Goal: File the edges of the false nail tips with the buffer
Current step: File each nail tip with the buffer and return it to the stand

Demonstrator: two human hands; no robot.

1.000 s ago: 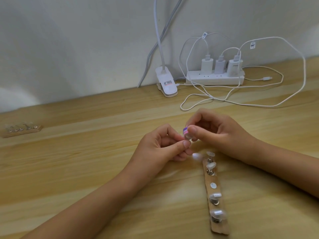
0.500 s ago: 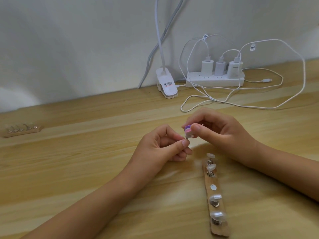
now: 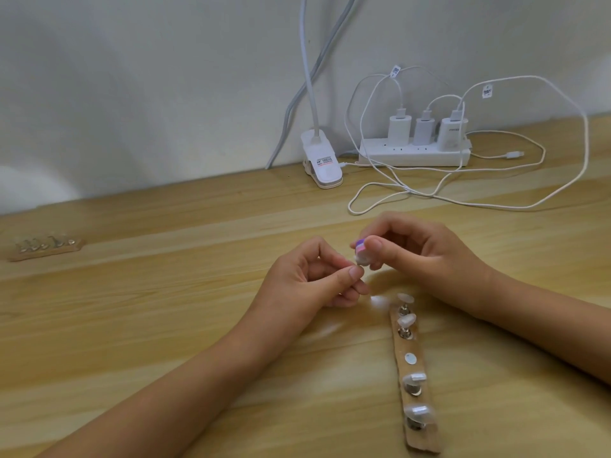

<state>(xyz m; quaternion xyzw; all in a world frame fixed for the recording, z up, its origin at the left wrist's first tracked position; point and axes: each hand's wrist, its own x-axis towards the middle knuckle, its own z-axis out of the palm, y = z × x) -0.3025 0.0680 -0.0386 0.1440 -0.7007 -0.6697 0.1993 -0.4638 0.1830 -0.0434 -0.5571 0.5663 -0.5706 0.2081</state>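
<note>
Everything turns on the small gap where the two hands meet, around the middle of the table (image 3: pixel 158 328). The left hand (image 3: pixel 310 282) is curled, its thumb and forefinger pinched together on the nail tip (image 3: pixel 364 260), a whitish, blurred speck that stands up just above the pinch. Whether the grip is on the tip itself or on a peg beneath it cannot be told. The right hand (image 3: pixel 423 256) is curled too. Its thumb and fingers pinch the buffer (image 3: pixel 360 248), a small block striped purple, pink and white.

The buffer sits directly on top of the tip, slightly to its right, and appears to touch it. The stroke is therefore short and comes from the right hand, while the left acts as the steady rest.

The remaining tips lie toward the near edge, right of centre, on a wooden strip (image 3: pixel 417 395). The strip's long axis runs from just below the hands down toward the near edge. Four tips stand on metal pegs along it. A bare disc (image 3: pixel 410 359), third from the far end, probably marks the place of the one in hand. The strip's far end is near both hands, so either could reach it.

A second strip (image 3: pixel 46 250) lies well apart near the left edge.
</note>
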